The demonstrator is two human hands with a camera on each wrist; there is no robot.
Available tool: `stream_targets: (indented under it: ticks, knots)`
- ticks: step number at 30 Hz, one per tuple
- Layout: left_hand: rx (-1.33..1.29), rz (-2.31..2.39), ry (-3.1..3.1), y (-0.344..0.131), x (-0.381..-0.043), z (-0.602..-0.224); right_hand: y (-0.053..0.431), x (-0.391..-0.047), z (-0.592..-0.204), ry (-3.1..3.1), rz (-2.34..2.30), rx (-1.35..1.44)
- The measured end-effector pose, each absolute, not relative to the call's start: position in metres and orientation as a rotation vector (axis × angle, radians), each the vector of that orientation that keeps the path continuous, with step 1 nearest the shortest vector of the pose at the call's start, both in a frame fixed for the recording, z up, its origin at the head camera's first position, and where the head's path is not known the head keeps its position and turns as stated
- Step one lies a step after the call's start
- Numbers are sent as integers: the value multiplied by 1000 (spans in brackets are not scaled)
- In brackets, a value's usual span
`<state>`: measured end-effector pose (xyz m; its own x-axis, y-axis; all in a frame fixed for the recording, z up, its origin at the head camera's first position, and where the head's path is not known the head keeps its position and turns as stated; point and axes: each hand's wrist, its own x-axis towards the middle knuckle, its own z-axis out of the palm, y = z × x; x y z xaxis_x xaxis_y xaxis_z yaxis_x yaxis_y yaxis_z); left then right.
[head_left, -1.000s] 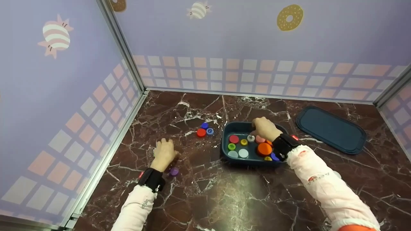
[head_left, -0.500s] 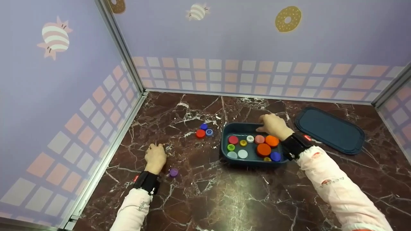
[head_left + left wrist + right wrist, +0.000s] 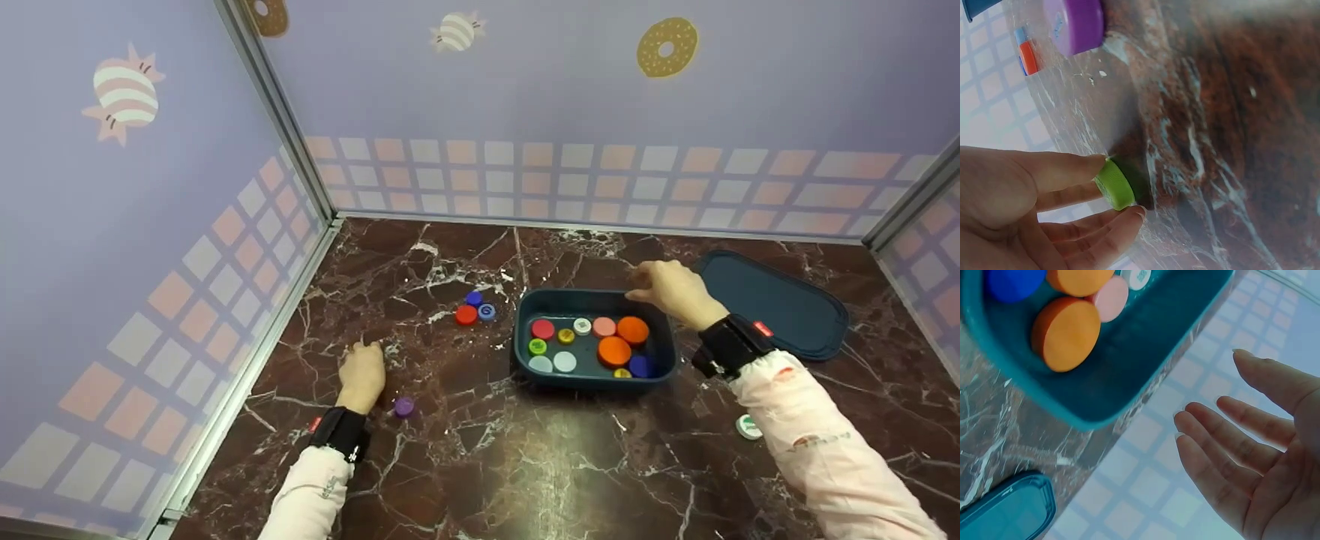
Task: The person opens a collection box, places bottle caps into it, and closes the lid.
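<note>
On the left of the table my left hand [image 3: 362, 377] pinches a green bottle cap [image 3: 1115, 184] between thumb and fingertips, just at the tabletop. A purple bottle cap [image 3: 404, 407] lies close beside that hand. My right hand [image 3: 673, 291] hovers over the back right rim of a dark teal box [image 3: 592, 381], its fingers spread loosely around nothing. Inside the box are several caps, among them two large orange caps [image 3: 614, 351], a dark blue cap [image 3: 640, 366], a pink cap [image 3: 604, 327] and a light green cap [image 3: 538, 347].
A red cap [image 3: 466, 315] and two blue caps [image 3: 487, 311] sit together left of the box. The box's flat lid [image 3: 795, 307] lies at the back right. A white cap [image 3: 748, 427] is beside the right sleeve. Patterned walls [image 3: 525, 90] enclose the marble table.
My right hand has moved right and up, out of the box to its rim. My left hand has shifted slightly left. The white cap beside the right sleeve has come into view.
</note>
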<state>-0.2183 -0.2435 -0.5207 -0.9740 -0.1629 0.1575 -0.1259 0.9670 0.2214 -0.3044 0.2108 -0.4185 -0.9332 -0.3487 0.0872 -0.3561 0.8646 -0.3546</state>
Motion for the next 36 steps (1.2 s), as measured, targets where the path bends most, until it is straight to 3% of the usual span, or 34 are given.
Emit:
stream_targets:
  ticks: [19, 36]
  knots:
    - [136, -353, -2987, -230, -226, -510, 265, -291, -425, -3012, 647, 454]
    - [-106, -322, -2789, -168, -240, -481, 303, -272, -457, -3132, 668, 345]
